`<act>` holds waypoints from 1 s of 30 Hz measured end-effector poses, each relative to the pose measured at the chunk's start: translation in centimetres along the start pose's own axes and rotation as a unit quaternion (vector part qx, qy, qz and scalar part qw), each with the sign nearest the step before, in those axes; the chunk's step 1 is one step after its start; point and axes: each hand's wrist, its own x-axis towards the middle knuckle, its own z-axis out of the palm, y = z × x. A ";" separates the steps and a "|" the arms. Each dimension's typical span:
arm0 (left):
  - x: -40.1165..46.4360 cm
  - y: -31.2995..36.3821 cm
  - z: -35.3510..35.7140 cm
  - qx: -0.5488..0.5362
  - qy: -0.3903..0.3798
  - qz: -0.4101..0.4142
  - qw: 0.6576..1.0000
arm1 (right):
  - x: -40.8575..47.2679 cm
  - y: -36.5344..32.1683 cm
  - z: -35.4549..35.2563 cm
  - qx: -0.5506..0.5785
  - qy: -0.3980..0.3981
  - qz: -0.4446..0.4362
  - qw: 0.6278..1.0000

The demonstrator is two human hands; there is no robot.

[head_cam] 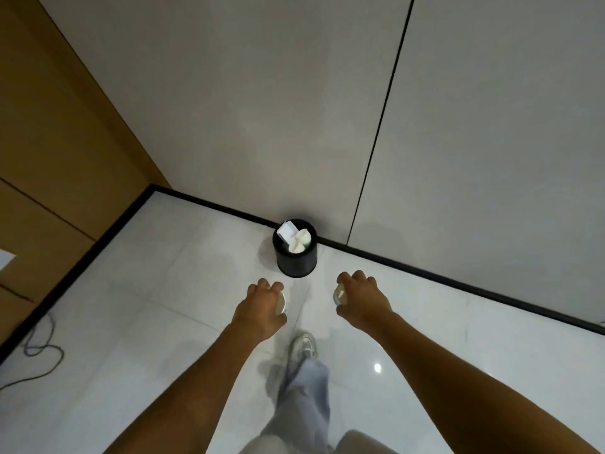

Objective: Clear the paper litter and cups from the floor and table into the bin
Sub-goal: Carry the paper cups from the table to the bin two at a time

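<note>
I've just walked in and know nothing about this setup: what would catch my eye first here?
Two bare arms reach forward, the left hand and the right hand each gripping a pale cup. Just ahead, a small black bin stands on the glossy white floor against the wall's dark skirting, already stuffed with crumpled white paper.

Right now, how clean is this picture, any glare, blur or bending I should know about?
Head view: soft, even light; one small glare spot on the glossy floor; the stepping shoe and trouser leg are motion-blurred; wide-angle lens bends the wall seam; the bin and both hands, left and right, look reasonably sharp.
</note>
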 end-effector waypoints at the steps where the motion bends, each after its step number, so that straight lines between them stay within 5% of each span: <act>1: 2.6 -0.3 -1.1 -0.005 -0.001 -0.007 1.000 | 2.7 -0.3 -1.1 -0.003 -0.002 -0.003 1.000; 10: 18.2 -0.4 -8.4 -0.046 0.007 -0.031 0.998 | 19.6 -2.1 -8.3 -0.023 -0.028 -0.038 0.999; 17: 29.0 0.1 -9.7 -0.112 0.005 -0.138 0.984 | 33.5 -2.1 -11.8 -0.096 -0.099 -0.134 0.981; 30: 36.7 3.6 -7.3 -0.272 0.045 -0.349 0.896 | 50.3 -2.3 -14.6 -0.223 -0.223 -0.296 0.902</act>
